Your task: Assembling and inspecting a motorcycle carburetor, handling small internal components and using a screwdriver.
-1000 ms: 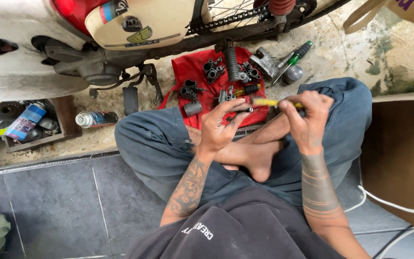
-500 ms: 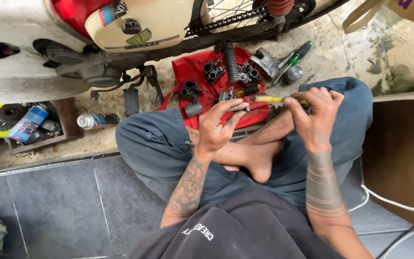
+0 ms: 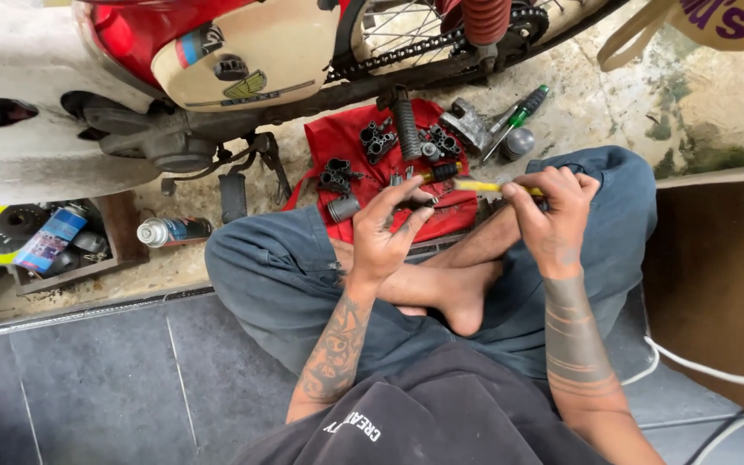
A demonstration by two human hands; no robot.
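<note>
A: State of work?

B: In progress, by the look of it. The right hand (image 3: 553,211) is clenched around a yellow-handled tool (image 3: 484,185), tip aimed left. The left hand (image 3: 389,232) pinches a small metal part (image 3: 419,202) at the fingertips, just above the near edge of the red cloth (image 3: 346,142). Tool tip and part are near each other; contact cannot be confirmed.

A: What is done, what is left?

B: Several dark parts (image 3: 376,142) lie loose on the cloth, apparently removed from the motorbike (image 3: 217,60). None appear refitted, so reassembly seems outstanding.

A: Surface and room?

B: The person sits cross-legged on grey tiles (image 3: 88,379). Beyond is rough, stained concrete (image 3: 699,112), where the cloth is spread under the motorbike. A spray can (image 3: 170,231) lies to the left; a green screwdriver (image 3: 514,116) lies far right of the cloth.
</note>
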